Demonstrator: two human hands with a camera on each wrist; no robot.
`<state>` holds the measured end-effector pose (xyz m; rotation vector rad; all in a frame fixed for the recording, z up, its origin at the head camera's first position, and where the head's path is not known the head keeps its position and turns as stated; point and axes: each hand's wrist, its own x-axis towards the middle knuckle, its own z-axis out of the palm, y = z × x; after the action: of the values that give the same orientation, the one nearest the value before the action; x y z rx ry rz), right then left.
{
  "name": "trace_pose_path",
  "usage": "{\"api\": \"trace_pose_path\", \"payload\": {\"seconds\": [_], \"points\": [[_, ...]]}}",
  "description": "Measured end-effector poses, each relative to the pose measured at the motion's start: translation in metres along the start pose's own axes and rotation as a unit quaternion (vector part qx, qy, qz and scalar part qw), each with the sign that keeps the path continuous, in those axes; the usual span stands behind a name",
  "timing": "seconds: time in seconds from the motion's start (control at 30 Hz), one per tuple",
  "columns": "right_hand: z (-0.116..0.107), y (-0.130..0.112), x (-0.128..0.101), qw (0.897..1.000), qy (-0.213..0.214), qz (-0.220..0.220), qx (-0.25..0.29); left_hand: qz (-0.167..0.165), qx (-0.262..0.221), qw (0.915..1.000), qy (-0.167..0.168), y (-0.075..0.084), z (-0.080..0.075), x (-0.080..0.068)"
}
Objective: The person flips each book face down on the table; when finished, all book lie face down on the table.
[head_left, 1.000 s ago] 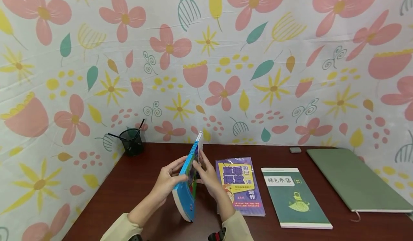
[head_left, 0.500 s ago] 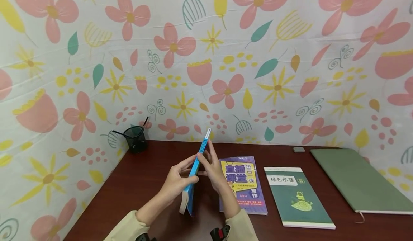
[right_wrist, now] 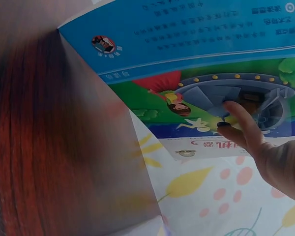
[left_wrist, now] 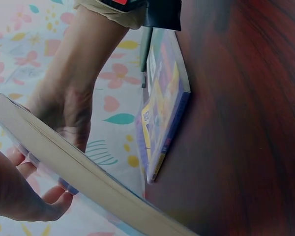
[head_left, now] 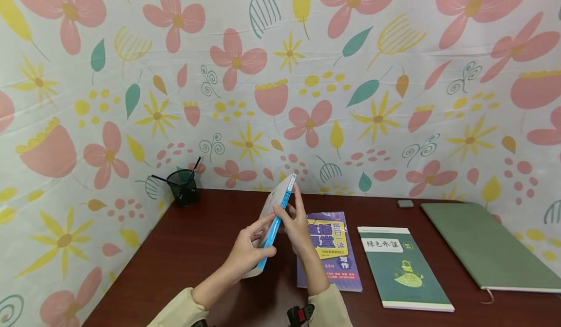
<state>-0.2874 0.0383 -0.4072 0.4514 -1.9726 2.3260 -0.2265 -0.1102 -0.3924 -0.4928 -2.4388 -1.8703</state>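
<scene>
A paperback book [head_left: 271, 218] is held tilted above the table by both hands, its blue spine towards me and its pale cover facing left. My left hand [head_left: 246, 254] grips the lower part, thumb at the spine and fingers on the pale cover. Higher up, my right hand [head_left: 299, 227] pinches it, with the thumb by the spine. The right wrist view shows fingertips on the colourful illustrated cover [right_wrist: 157, 98], beside its blue panel. Cream page edges [left_wrist: 83, 169] face the left wrist camera.
On the dark red table [head_left: 175, 263], right of the hands, lie a purple book [head_left: 335, 256], a green book [head_left: 405, 271] and a large green notebook [head_left: 486, 246]. A black mesh pen cup [head_left: 183, 188] stands back left. A small grey object [head_left: 405, 203] lies near the wall.
The book has turned in my hands: the illustrated cover no longer shows in the head view, and the spine and pale cover do. Both hands have shifted right with it.
</scene>
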Motion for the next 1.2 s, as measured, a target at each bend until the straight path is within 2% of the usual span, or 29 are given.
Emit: {"api": "trace_pose_path", "payload": {"seconds": [0.17, 0.37, 0.47, 0.63, 0.8, 0.93, 1.03, 1.2], "points": [[-0.002, 0.000, -0.002, 1.000, 0.021, 0.005, -0.006, -0.014, 0.012, 0.9996, -0.020, -0.005, 0.004, -0.003], [0.001, 0.003, -0.001, 0.999, 0.039, -0.005, -0.019, 0.000, 0.025, 0.9994, -0.022, -0.013, 0.006, -0.003], [0.003, 0.002, -0.001, 0.998, 0.052, -0.007, -0.016, 0.019, 0.045, 0.9986, -0.019, -0.018, 0.008, -0.001], [0.006, 0.003, 0.000, 0.998, 0.069, 0.004, -0.001, 0.079, 0.078, 0.9938, 0.000, -0.030, 0.013, 0.000], [0.004, 0.006, 0.001, 0.995, 0.096, 0.004, 0.004, 0.113, 0.106, 0.9876, 0.025, -0.043, 0.012, 0.005], [0.004, 0.005, 0.001, 0.994, 0.111, 0.000, -0.009, 0.122, 0.142, 0.9809, 0.052, -0.052, 0.005, 0.012], [0.004, 0.004, 0.002, 0.993, 0.118, -0.002, -0.015, 0.106, 0.154, 0.9805, 0.062, -0.058, -0.001, 0.019], [0.003, 0.005, 0.002, 0.992, 0.127, 0.002, -0.014, 0.045, 0.145, 0.9852, 0.080, -0.070, -0.010, 0.029]]}}
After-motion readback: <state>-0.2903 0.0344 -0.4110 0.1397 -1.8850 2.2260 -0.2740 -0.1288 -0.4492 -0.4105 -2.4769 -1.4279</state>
